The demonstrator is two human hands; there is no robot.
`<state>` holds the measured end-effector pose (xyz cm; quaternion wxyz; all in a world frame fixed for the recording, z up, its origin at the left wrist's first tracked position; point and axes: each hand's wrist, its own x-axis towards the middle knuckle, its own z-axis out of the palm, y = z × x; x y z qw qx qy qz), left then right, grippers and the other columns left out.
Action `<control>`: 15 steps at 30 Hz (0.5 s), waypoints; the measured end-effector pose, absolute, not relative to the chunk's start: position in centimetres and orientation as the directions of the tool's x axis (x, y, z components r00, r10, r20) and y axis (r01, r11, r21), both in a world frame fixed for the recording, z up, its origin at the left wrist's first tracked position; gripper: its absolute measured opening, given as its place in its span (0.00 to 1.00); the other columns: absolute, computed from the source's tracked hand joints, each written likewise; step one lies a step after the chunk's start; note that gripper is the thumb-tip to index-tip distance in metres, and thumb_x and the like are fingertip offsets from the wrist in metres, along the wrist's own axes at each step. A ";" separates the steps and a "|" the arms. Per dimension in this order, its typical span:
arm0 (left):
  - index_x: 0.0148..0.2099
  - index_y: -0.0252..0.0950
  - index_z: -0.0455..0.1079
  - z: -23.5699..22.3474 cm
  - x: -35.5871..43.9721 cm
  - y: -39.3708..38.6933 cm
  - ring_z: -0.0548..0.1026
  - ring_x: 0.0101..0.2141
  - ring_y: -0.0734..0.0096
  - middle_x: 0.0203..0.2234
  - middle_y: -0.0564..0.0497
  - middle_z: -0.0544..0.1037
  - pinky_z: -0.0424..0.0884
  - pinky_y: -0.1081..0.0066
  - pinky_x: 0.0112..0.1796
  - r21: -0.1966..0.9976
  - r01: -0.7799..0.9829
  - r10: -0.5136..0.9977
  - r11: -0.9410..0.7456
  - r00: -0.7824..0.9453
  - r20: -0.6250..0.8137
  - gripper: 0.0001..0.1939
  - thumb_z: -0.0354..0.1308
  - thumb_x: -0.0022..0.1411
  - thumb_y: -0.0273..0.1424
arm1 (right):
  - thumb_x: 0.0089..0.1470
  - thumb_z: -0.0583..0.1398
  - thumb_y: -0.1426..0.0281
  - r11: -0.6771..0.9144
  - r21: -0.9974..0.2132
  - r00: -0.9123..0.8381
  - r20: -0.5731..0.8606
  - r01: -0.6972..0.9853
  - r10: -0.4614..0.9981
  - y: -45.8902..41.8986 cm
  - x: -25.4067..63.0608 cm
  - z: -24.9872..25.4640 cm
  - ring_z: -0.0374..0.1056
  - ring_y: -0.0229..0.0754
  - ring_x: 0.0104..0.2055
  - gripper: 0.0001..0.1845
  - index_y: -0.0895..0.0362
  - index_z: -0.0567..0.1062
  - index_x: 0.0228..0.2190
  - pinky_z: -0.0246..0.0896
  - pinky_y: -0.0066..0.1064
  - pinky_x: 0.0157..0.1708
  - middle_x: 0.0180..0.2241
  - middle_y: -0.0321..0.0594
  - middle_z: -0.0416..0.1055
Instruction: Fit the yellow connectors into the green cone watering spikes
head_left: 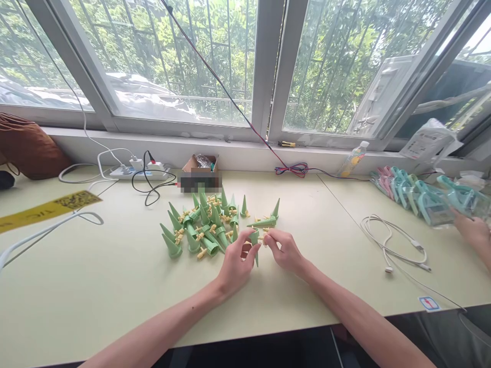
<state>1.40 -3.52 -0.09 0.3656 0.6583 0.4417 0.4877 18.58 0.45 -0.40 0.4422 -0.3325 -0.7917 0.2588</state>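
Over the table, my left hand (240,254) is closed around a green plastic watering spike (254,236), its wide collar up and its tip pointing down. My right hand (284,249) pinches a small yellow valve (264,237) right beside the spike's collar; whether the two are joined I cannot tell. Just beyond and to the left lies a pile of green spikes (205,227), several with yellow valves on them, some standing and some on their sides. Another spike (263,223) lies behind my hands, close to an upright spike (276,208).
At the back are a small cardboard box (187,166) and a power strip (140,173) with cables. To the right, a white cable (399,245) lies coiled near bagged teal and pink items (425,199), where another person's hand (473,232) reaches in. A bottle (353,159) stands by the sill.
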 end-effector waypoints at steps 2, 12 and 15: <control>0.51 0.40 0.61 -0.1 1.4 -3.5 0.65 0.20 0.82 0.26 0.58 0.63 0.66 0.78 0.22 0.910 0.227 0.936 -0.348 0.143 0.323 0.12 0.53 0.67 0.36 | 0.68 0.48 0.65 0.639 -0.710 -0.393 0.520 0.296 0.759 0.4 18.5 -0.4 0.55 0.35 0.24 0.19 0.56 0.62 0.24 0.52 0.27 0.26 0.22 0.34 0.61; 0.53 0.40 0.61 0.3 1.5 -3.5 0.63 0.20 0.81 0.26 0.58 0.62 0.63 0.79 0.20 0.939 0.210 0.960 -0.272 0.127 0.249 0.15 0.54 0.67 0.37 | 0.68 0.47 0.61 0.597 -0.727 -0.373 0.479 0.338 0.794 0.5 18.2 -0.5 0.49 0.33 0.21 0.24 0.55 0.57 0.20 0.48 0.28 0.24 0.19 0.31 0.54; 0.53 0.40 0.61 0.8 1.6 -3.6 0.64 0.19 0.81 0.25 0.58 0.63 0.62 0.79 0.19 0.954 0.176 0.968 -0.244 0.110 0.227 0.16 0.54 0.66 0.38 | 0.67 0.49 0.61 0.580 -0.741 -0.365 0.464 0.339 0.807 0.5 18.2 -0.1 0.54 0.34 0.24 0.21 0.56 0.65 0.25 0.52 0.27 0.25 0.22 0.33 0.60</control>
